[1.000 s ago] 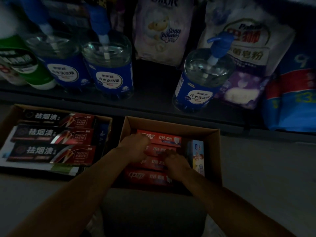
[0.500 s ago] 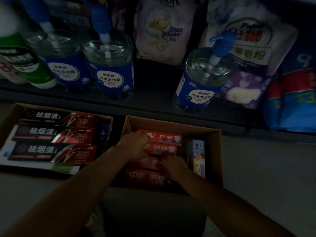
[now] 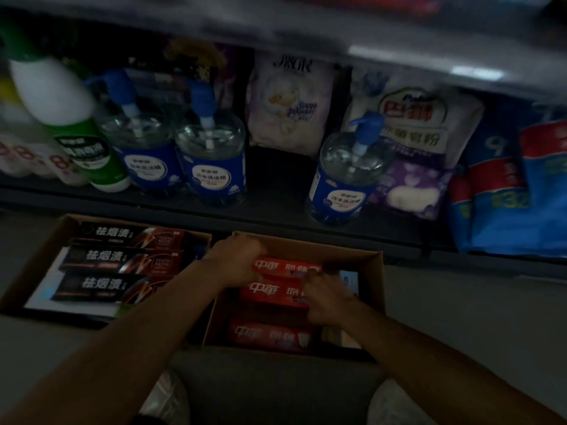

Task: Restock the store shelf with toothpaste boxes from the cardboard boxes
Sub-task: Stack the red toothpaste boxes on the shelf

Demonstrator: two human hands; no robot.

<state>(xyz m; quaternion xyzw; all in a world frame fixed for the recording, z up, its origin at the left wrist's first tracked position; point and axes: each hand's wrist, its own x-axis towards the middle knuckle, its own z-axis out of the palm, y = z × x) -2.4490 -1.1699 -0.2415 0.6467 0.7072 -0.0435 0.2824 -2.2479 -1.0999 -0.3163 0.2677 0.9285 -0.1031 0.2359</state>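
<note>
An open cardboard box [image 3: 372,273] on the floor holds red toothpaste boxes [image 3: 270,334]. My left hand [image 3: 237,259] grips the left end of the upper red toothpaste boxes [image 3: 287,266], and my right hand [image 3: 325,297] grips their right end. Both hands hold the two top red boxes raised a little above the red one still lying in the carton. A second cardboard box [image 3: 36,256] to the left holds black and red toothpaste boxes [image 3: 122,259].
The bottom shelf [image 3: 276,204] behind the cartons carries blue pump bottles [image 3: 211,167], a green and white bottle [image 3: 79,139], soap powder bags [image 3: 291,108] and blue paper packs [image 3: 515,191]. A small blue box [image 3: 349,279] stands at the right inside the carton. An upper shelf edge [image 3: 399,50] overhangs.
The view has tilted up, showing the upper shelf edge. Both hands have closed on the ends of the top red boxes and lifted them slightly.
</note>
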